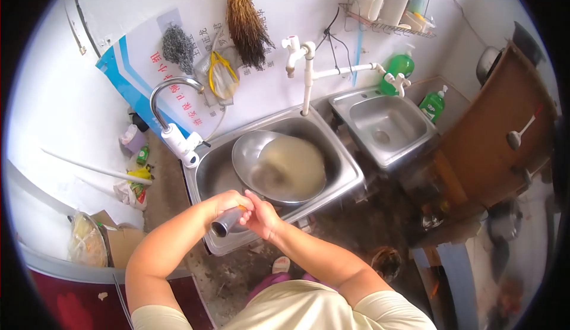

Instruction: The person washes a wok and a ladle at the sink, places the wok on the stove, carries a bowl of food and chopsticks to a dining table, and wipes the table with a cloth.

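Observation:
A large metal wok lies in the left steel sink basin, with cloudy yellowish water in it. Its hollow dark handle sticks out over the basin's front edge towards me. My left hand is closed around this handle from the left. From the other side my right hand is also closed on it, touching the left hand; some of its fingers are hidden. Behind the wok, a white-based tap with a curved steel spout stands at the basin's back left corner.
A smaller steel sink stands to the right, with green soap bottles behind it. A white pipe tap rises behind the basins. A straw brush hangs on the wall. A brown board leans at the right.

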Tool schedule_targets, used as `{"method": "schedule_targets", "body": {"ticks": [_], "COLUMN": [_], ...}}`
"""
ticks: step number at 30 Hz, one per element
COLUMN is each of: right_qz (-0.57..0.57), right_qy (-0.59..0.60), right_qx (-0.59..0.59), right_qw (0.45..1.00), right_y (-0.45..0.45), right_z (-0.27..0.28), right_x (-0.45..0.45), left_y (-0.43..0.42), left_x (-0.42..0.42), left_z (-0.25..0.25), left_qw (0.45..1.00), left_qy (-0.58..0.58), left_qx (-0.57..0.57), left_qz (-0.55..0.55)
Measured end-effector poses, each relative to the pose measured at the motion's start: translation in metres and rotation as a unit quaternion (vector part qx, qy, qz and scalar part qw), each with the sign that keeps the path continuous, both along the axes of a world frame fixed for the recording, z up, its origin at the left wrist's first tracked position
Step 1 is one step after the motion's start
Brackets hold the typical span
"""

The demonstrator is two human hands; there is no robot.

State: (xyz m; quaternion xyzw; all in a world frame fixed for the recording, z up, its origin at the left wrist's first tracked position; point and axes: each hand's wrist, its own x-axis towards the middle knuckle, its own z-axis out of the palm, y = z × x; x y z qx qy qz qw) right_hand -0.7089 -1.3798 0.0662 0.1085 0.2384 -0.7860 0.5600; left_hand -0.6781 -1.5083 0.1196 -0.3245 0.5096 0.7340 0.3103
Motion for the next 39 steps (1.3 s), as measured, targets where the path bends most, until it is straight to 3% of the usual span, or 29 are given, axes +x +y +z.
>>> {"method": "schedule_targets", "body": {"ticks": [5, 8, 14, 19, 22, 23, 26, 34, 39], "right_qz": [0.05, 0.113, 0.202, 0.234, 0.207, 0.201, 0.184, 0.116, 0.04], "right_qy": [-0.012, -0.036, -0.022, -0.032, -0.006, 0.019, 0.1, 0.264, 0.276], "right_qx": [-0.069, -0.139, -0.141, -0.141, -0.125, -0.137, -0.159, -0.12, -0.039], "right_qw": [0.996, 0.983, 0.969, 0.961, 0.97, 0.97, 0.965, 0.95, 0.96], "right_y": [0.02, 0.016, 0.028, 0.012, 0.01, 0.008, 0.007, 0.011, 0.017], "right_z": [0.014, -0.007, 0.021, -0.007, 0.001, -0.005, -0.008, -0.011, -0.014], "right_x": [-0.005, -0.009, 0.004, 0.021, 0.032, 0.035, 0.047, 0.093, 0.129], "left_y": [0.037, 0.052, 0.078, 0.09, 0.103, 0.109, 0.116, 0.11, 0.1], "left_x": [0.0, 0.004, 0.031, 0.062, 0.079, 0.082, 0.098, 0.151, 0.179], "left_z": [0.034, 0.043, 0.042, 0.029, 0.023, 0.028, 0.016, -0.024, -0.043], "left_qw": [0.99, 0.978, 0.928, 0.858, 0.726, 0.738, 0.702, 0.681, 0.734], "left_qy": [0.002, 0.001, 0.011, 0.056, 0.068, 0.04, 0.058, 0.191, 0.29], "left_qx": [-0.144, -0.204, -0.369, -0.508, -0.684, -0.673, -0.708, -0.698, -0.596], "left_qz": [0.013, 0.041, 0.058, 0.045, 0.02, 0.019, 0.054, 0.117, 0.147]}}
